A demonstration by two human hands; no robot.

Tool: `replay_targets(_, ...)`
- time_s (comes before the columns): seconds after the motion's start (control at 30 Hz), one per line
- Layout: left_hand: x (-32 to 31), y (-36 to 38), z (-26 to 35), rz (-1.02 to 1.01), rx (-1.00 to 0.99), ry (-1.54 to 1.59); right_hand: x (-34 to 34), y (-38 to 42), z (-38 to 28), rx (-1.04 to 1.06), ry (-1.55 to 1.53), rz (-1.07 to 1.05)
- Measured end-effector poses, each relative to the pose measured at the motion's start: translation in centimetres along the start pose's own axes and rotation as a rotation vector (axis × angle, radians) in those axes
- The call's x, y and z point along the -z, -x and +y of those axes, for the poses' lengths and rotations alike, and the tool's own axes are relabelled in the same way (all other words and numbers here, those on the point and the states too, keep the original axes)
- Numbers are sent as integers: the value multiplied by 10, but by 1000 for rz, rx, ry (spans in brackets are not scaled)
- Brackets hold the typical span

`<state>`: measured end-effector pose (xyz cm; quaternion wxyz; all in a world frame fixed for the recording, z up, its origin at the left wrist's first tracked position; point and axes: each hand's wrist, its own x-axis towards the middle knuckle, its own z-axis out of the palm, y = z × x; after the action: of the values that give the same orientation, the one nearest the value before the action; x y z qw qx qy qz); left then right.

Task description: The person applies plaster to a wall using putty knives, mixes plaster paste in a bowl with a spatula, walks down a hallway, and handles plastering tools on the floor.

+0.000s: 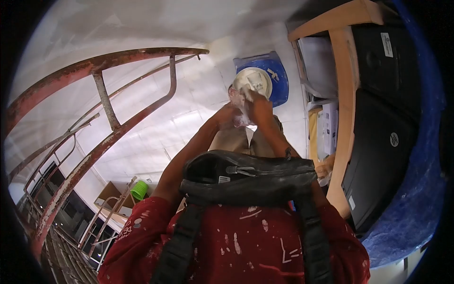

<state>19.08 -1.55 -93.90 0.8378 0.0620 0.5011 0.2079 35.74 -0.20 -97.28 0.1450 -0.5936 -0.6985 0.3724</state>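
Note:
My left hand (230, 113) and my right hand (257, 101) are close together in front of my legs, at the near side of a round white tub (266, 80). Both are smeared by motion. Whitish, pinkish smears show around and between them, and I cannot make out what, if anything, the fingers hold. Pale, paste-like material is visible inside the tub, partly behind my right hand. The tub sits on a blue plastic seat (281, 90), which has pale scraps on it.
A rusty red metal frame (94, 66) curves along the left. At right stand a wooden frame (347, 61) and black boxes (385, 146), with blue sheeting (414, 208) beyond. A green basket (139, 190) lies at lower left. A black bag (246, 177) hangs across my front.

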Motion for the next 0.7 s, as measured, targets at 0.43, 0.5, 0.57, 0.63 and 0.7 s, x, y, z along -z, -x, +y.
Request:
replay_targets(0.43, 30, -7, -13, -15, -119, -310, 17, -15, -25, -160, -47, -200)
replay_targets(0.5, 38, -12, -25, -41, -176, -524, 18, -17, -12, -199, -65, -198)
replay_targets(0.57, 33, -11, -24, -5, -140, -324, 25, -17, -25, -173, -88, -230)
replay_targets(0.63, 32, -8, -17, 26, -91, -203, 20, -12, -37, -79, -85, -136)
replay_targets(0.7, 29, -5, -19, 15, -79, -356, 27, -20, -26, -200, -97, -197)
